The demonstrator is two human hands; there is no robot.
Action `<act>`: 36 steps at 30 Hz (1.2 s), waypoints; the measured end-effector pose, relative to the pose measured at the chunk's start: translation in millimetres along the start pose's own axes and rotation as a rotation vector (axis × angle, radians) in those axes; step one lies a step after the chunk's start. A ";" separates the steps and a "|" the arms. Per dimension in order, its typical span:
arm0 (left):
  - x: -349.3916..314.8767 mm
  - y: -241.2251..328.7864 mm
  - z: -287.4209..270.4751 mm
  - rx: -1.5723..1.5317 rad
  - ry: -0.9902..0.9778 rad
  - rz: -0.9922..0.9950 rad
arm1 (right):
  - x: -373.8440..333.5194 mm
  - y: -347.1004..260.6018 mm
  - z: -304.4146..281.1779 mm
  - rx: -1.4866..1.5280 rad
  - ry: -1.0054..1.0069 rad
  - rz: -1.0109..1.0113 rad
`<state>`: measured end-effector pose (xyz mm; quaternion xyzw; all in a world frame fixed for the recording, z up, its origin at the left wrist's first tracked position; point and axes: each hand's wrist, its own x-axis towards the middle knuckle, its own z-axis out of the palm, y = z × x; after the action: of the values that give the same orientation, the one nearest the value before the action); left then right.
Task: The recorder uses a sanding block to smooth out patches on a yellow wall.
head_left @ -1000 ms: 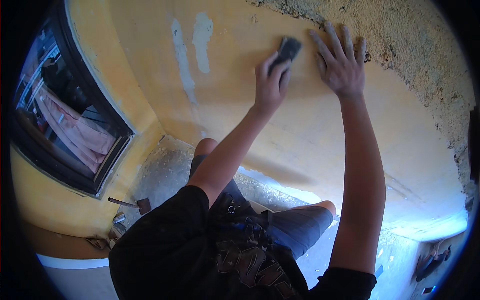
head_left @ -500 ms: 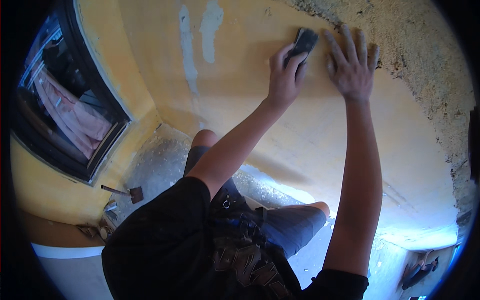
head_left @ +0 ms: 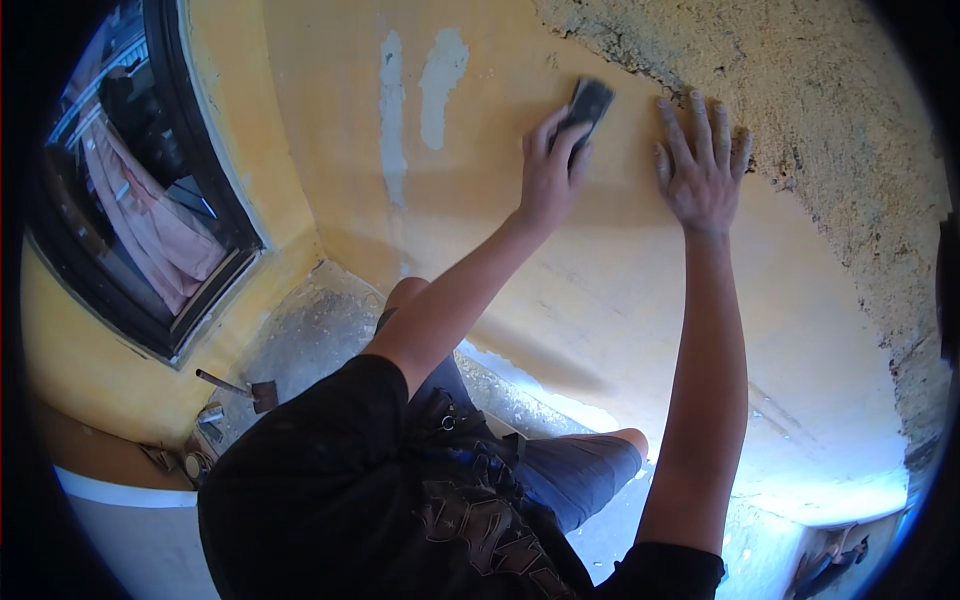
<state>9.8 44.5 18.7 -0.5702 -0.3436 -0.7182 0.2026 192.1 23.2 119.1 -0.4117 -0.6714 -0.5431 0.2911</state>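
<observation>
Left hand (head_left: 551, 178): grip closed around a dark block (head_left: 591, 102), held at the yellow wall (head_left: 630, 265), right of two pale streaks (head_left: 441, 90). Right hand (head_left: 703, 192): grip wide, fingers spread against the wall, tips by the rough patch (head_left: 830, 150).

Floor (head_left: 310, 325): grey, mottled, strewn with pale flecks. Upon it: one tool (head_left: 262, 397), brown, with slim straight handle and flat, squarish head; just beyond, small pale oddments (head_left: 210, 413), loosely grouped, too small to identify; scattered white chips.
</observation>
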 end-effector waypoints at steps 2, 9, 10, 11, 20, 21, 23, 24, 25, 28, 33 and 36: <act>-26.4 -8.1 -4.0 0.037 -0.047 0.017 | -2.4 0.9 4.2 -0.007 -0.030 0.002; 29.9 -17.5 1.8 0.070 0.001 0.041 | 6.6 9.4 3.1 -0.050 0.031 -0.020; 27.5 -18.0 -1.0 0.041 0.021 0.056 | 2.8 3.0 2.7 -0.036 0.020 -0.012; 9.6 -18.0 -10.9 0.049 0.005 0.053 | -1.4 -3.6 1.3 -0.042 0.000 -0.012; 39.8 -23.8 -7.2 0.013 0.004 0.110 | 3.6 -2.3 -4.2 -0.051 0.020 -0.048; 18.1 -21.5 -8.7 -0.013 0.001 0.076 | 8.1 -5.4 -9.7 -0.004 0.060 -0.062; -40.4 -22.0 -5.2 -0.004 -0.047 0.081 | 0.1 -4.8 -2.9 0.051 0.070 -0.008; -49.1 -20.6 -0.2 -0.028 -0.045 0.100 | -5.2 -1.8 3.2 0.063 0.090 -0.018; -57.1 -19.0 -0.8 -0.078 -0.095 0.032 | -7.9 -1.1 6.5 0.091 0.106 -0.031; -26.2 -19.3 16.9 -0.019 -0.098 0.209 | -4.5 13.6 12.4 0.042 0.100 -0.012; 2.8 -8.7 11.5 0.037 -0.059 0.101 | 1.4 5.0 -10.7 -0.001 0.104 -0.029; -55.7 -7.0 6.4 -0.005 -0.057 0.134 | -10.0 0.5 7.9 0.056 0.084 -0.012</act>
<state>24.3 48.3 -35.7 -0.6125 -0.3084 -0.6875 0.2389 197.9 28.5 109.0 -0.3764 -0.6760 -0.5426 0.3271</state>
